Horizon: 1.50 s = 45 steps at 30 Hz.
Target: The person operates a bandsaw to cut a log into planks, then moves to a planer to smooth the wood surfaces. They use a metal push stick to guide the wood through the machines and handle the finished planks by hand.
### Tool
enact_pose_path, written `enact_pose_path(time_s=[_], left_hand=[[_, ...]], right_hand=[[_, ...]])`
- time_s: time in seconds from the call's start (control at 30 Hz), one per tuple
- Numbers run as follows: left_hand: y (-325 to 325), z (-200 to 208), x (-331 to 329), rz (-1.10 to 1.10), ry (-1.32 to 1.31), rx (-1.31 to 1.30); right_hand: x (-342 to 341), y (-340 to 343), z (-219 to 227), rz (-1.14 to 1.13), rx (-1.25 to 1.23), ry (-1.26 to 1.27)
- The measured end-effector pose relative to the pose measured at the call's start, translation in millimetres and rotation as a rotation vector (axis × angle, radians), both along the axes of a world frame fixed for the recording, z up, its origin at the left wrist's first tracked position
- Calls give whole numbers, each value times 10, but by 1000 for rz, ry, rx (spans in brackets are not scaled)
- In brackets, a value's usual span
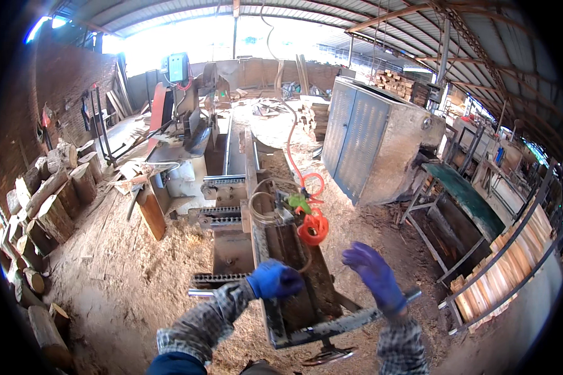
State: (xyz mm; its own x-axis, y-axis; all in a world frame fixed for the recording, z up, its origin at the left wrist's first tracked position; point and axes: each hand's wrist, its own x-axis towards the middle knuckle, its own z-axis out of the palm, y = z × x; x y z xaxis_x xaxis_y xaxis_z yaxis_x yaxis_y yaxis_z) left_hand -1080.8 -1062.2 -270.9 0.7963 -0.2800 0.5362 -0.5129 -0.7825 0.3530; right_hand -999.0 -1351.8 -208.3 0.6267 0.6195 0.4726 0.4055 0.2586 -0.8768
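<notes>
My left hand (274,279), in a blue glove, is closed over the left side of a long metal machine bed (322,294). What it grips, if anything, is hidden. To the right of the bed my right hand (375,275), gloved in blue-purple, is raised with its fingers stretched out and nothing in it. Ahead of both hands a coiled orange air hose (313,229) rests on the machine beside a green fitting (299,202). A loop of pale hose (259,199) lies left of them. Chain conveyors (222,219) stick out from the machine's left side.
Cut logs (56,219) are piled along the left wall. A large metal cabinet (363,137) stands at the right, with a green-topped bench (466,197) and a rack of sawn boards (507,269) nearer. A handwheel (329,356) sits under the bed's near end. Sawdust covers the floor.
</notes>
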Motion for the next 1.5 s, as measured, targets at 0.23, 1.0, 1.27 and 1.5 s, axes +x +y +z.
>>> enact_pose_path(time_s=[0.23,1.0,1.27,1.5], left_hand=[[-1975,-124,-594,-264,-14,-76],[-7960,-2256,-416,-1288,749,-53],[-10271,-2166,391,-1344,589,366],[-11787,-2199,683,-1754,974,460]], right_hand=[[-720,-2250,-975,125,674,661],[-1751,-6582,-2790,-988,1458,816],[-1344,-8576,-2642,-1196,1459,548],[-1409,-10319,-3179,-1405,1235,577]])
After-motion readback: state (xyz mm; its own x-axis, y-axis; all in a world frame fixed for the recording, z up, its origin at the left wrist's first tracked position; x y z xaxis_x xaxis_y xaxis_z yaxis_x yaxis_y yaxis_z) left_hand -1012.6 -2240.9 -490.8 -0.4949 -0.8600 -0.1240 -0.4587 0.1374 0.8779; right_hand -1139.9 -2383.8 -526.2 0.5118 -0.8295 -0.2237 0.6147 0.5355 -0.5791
